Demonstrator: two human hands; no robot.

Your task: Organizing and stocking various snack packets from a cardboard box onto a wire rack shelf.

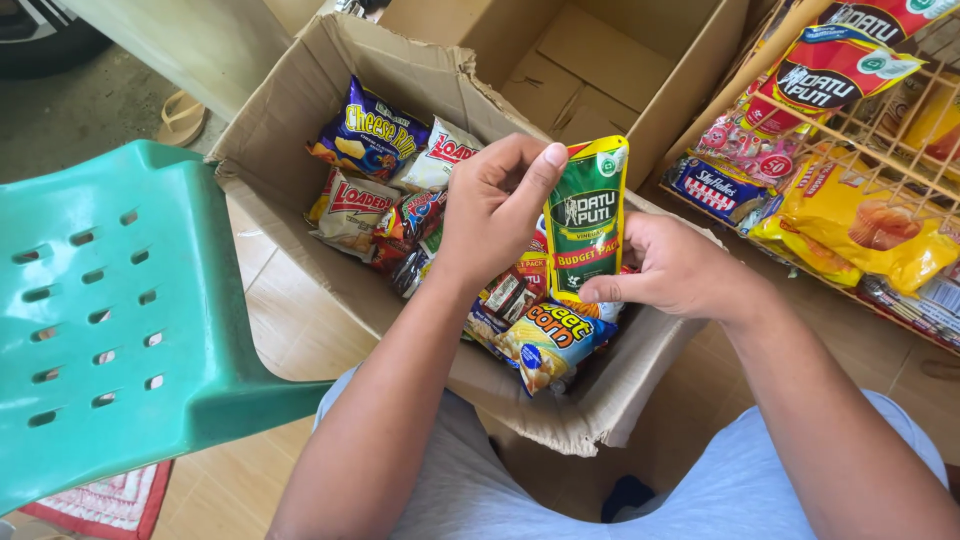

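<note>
Hands are seen from above in the head view, both closed on one green pouch (pixel 586 218) that is held upright over an open cardboard box (pixel 280 120). The pouch's top corner is pinched by the left hand (pixel 492 212), with the thumb laid across the front near the upper edge and the fingers curled behind. Its lower edge is gripped by the right hand (pixel 675 268), the thumb pressed on the front and the fingers wrapped behind. The pouch is held clear of the packets below it. The box is filled with snack bags: a purple bag (pixel 372 132) at the far left, a white and red bag (pixel 352 205) just beside it, and a yellow bag (pixel 550 340) near the front edge, under the pouch. A second, empty-looking box (pixel 600 60) is set behind the first. A wire rack (pixel 880 130) hung with more packets is seen at the right. A green plastic chair (pixel 110 320) is placed at the left, on a tiled floor (pixel 290 330). Grey shorts (pixel 720 490) are visible at the bottom.
</note>
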